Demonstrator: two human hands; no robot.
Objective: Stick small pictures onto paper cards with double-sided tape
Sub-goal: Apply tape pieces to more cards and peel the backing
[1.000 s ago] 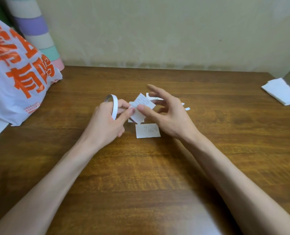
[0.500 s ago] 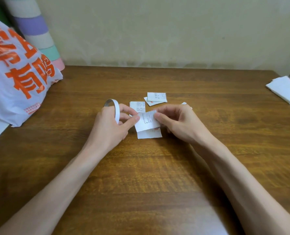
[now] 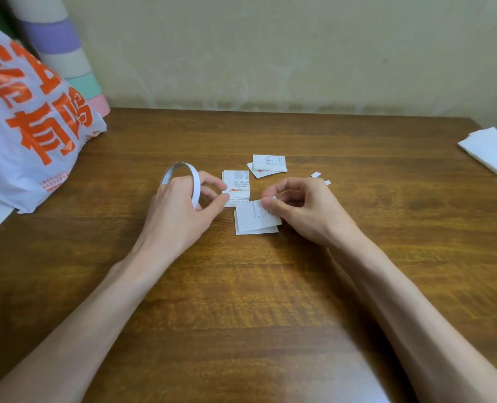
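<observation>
Brown wooden table point(image 3: 270, 301) here: our left hand point(image 3: 180, 210) grips the thin white tape ring point(image 3: 196, 181), our right hand point(image 3: 302, 210) pinches a small white printed slip point(image 3: 253, 215) between both hands, over a white card point(image 3: 256, 229).

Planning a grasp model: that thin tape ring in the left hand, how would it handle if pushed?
Probably very light: the tape ring is a thin band with an open middle. Likely flexes if squeezed, its wall looks slim. On edge it could roll across the smooth table; flat, it should stay.
</observation>
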